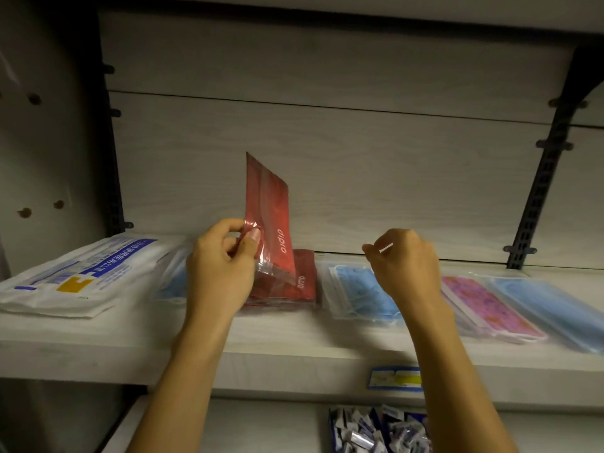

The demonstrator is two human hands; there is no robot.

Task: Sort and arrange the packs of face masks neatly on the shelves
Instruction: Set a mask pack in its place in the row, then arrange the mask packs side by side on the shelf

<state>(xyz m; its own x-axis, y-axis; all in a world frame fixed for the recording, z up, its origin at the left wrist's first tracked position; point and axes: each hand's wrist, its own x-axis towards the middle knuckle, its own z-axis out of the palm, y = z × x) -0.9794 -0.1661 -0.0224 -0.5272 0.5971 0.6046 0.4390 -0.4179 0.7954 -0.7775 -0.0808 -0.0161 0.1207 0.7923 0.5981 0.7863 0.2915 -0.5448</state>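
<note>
- The red pack (266, 204) is standing on end over the middle of the shelf (294, 361), its long axis running almost straight up and its lower end meeting the red stack (295, 286) lying flat beneath it.
- The left hand (222, 266) is pinching the pack's near lower corner between thumb and curled fingers, so the grip is clamped on the pack and the pack is rising up and away from it toward the back panel.
- The right hand (405, 263) is hovering just to the right, over the blue pack (359, 289), with fingers curled together and seemingly holding nothing; whether it is touching that pack cannot be told.
- The left hand is the nearer one, and laying the pack down looks like a matter of tipping its top forward until its long axis matches the stack's.
- Farther right a pink pack (490, 308) and a light blue pack (552, 308) are lying flat near the shelf's right end.
- Toward the left end a white pack (81, 276) with blue print is lying flat.
- A price tag (395, 378) is sitting on the shelf's front edge, with a bin of small wrapped items (376, 429) below.
</note>
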